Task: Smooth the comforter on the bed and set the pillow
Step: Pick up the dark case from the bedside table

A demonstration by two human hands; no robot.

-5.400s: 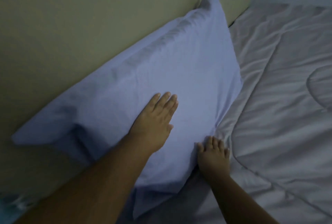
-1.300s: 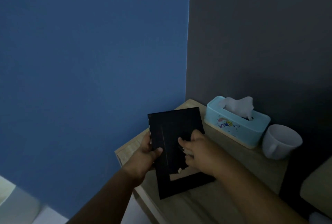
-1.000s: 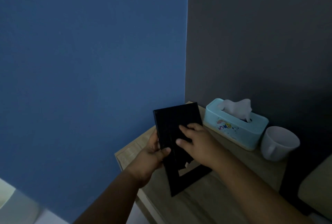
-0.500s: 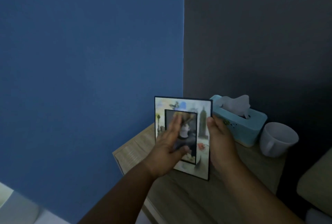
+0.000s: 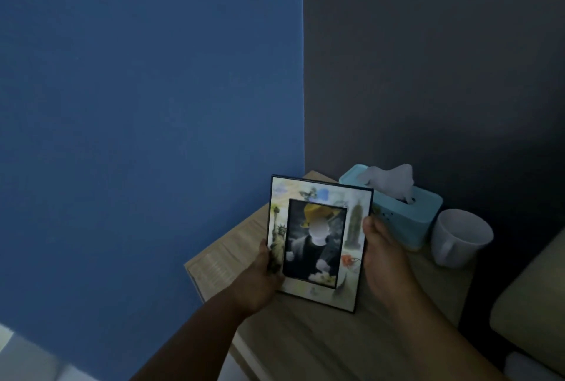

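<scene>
Room: I see a dim corner where a blue wall (image 5: 146, 136) meets a dark grey wall (image 5: 428, 74); under the corner stands a wooden bedside table (image 5: 305, 347).
Table, at 1 o'clock from the frame: a light blue tissue box (image 5: 406, 218) with a tissue standing out of it.
Table, at 3 o'clock from the frame: a white mug (image 5: 458, 238), just beside the tissue box.
Frame: a picture frame (image 5: 319, 241) with the printed front toward me, tilted a little back; its lower edge is on or very close to the table top, I cannot tell which.
Left hand: my left hand (image 5: 260, 276) grips the frame's left edge, thumb on the front border, the other fingers hidden behind.
Right hand: my right hand (image 5: 382, 261) holds the right edge, thumb at the front rim, the rest of the fingers are behind and not visible.
Task's things: the comforter and the pillow are not in view; at 4 o'clock only a beige padded edge (image 5: 532, 310) shows, perhaps the headboard.
Step, my judgement: this is a side job at the nightstand, not bed work; how far the bed is done I cannot tell from here.
Next move, my judgement: stand the frame stable on the table, clear of the tissue box, release both hands slowly so it does not fall, then turn toward 4 o'clock to check the bed.
</scene>
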